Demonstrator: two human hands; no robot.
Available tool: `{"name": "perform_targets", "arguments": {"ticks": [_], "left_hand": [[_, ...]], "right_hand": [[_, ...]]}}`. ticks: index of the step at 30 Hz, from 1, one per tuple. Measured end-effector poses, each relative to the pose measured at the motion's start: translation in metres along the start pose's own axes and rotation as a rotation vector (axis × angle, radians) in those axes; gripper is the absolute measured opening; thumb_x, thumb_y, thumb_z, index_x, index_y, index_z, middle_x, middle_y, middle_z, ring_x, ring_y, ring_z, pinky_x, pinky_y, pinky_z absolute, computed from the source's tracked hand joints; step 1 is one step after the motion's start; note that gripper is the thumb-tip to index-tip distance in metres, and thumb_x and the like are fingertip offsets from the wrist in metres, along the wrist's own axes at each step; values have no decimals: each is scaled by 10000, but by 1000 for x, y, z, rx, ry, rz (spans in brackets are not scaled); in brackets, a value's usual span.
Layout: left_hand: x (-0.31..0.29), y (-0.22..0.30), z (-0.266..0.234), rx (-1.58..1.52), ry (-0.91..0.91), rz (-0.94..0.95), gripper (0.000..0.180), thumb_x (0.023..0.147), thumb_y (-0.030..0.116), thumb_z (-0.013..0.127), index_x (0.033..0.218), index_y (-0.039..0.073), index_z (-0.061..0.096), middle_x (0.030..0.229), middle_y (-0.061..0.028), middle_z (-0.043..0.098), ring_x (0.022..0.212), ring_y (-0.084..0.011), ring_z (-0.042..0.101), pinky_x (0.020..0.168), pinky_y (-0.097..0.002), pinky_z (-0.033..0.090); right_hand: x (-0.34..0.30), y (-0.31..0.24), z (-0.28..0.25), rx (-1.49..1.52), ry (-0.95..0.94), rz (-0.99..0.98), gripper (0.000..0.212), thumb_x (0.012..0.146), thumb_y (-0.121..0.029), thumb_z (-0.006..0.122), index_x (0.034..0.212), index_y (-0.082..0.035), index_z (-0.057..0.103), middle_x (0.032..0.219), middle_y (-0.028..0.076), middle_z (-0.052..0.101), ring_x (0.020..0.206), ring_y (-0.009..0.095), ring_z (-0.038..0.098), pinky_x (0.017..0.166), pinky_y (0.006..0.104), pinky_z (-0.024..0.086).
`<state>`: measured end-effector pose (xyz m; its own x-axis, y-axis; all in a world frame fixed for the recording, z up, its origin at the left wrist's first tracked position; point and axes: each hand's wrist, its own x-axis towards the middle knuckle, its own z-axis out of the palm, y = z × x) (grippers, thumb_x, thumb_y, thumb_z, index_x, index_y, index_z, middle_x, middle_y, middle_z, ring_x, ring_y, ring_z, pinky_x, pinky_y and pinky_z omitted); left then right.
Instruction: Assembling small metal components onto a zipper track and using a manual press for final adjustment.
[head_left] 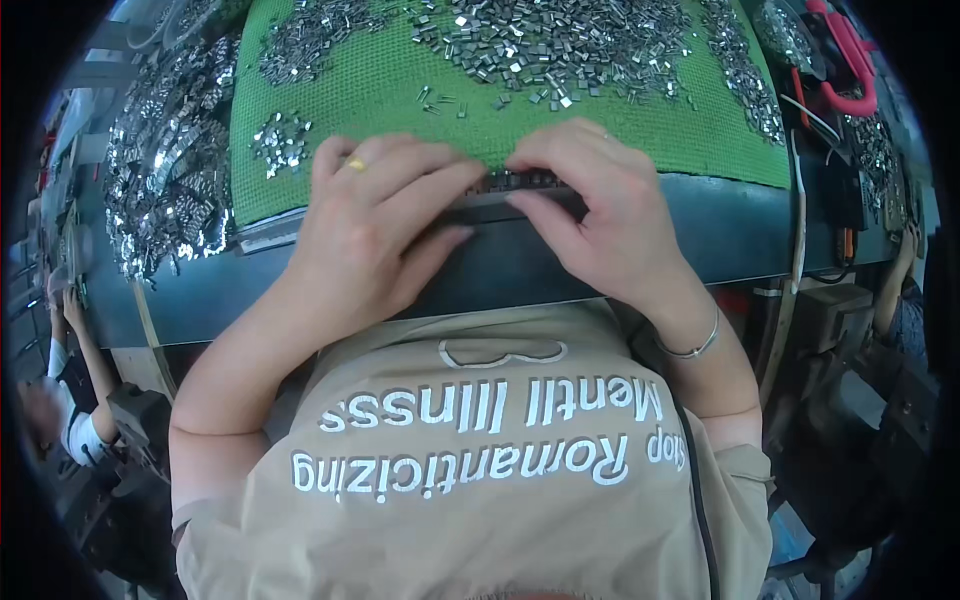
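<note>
Well, from where I stand, a heap of shiny metal pieces [175, 165] lies left of the half-curled left hand [365, 220], then comes the dark bar [488, 209] along the front edge of the green mat [370, 110], reaching the similarly half-curled right hand [618, 205], though whether either grips it I can't tell

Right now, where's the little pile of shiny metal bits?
In the head view, the little pile sits on the green mat, near its left edge, just beyond the left hand.
</note>
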<state>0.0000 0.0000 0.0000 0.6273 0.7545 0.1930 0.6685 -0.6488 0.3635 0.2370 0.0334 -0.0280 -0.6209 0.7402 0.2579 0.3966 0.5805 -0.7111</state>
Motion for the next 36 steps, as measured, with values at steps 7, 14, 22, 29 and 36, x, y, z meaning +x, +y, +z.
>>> {"name": "perform_targets", "arguments": {"ticks": [7,14,22,29,36], "left_hand": [[-36,-8,-2,217,171,-270,508,592,241,878,1038,86,688,919,-48,593,872,-247,568,779,-361,390],[-22,-5,5,90,193,-261,474,615,252,872,1012,73,684,921,-59,582,878,-267,558,777,-371,381],[31,-4,-15,203,182,-40,237,750,181,777,969,113,721,1060,-57,594,1049,-281,555,925,-416,384],[75,-39,10,225,175,49,127,748,159,759,860,109,729,981,-23,601,1033,-238,555,890,-428,385],[67,-18,6,58,156,-7,92,778,107,740,849,65,702,923,-50,673,923,-266,613,856,-389,428]], "right_hand": [[-11,-5,-4,-230,114,-65,402,646,-38,798,1016,-7,644,1039,143,587,969,334,560,842,403,454],[-23,7,-11,-255,194,-83,401,667,-95,800,1024,1,645,1027,149,580,930,339,550,778,395,459],[-6,8,-12,-156,264,8,157,760,-152,753,764,-19,670,766,107,582,779,317,573,707,418,456],[17,13,-25,-155,151,30,144,783,-182,722,757,-45,684,769,121,616,805,337,608,729,445,484],[41,34,-29,-535,56,-115,65,792,-126,672,758,-71,679,778,81,635,826,293,627,734,434,454]]}}
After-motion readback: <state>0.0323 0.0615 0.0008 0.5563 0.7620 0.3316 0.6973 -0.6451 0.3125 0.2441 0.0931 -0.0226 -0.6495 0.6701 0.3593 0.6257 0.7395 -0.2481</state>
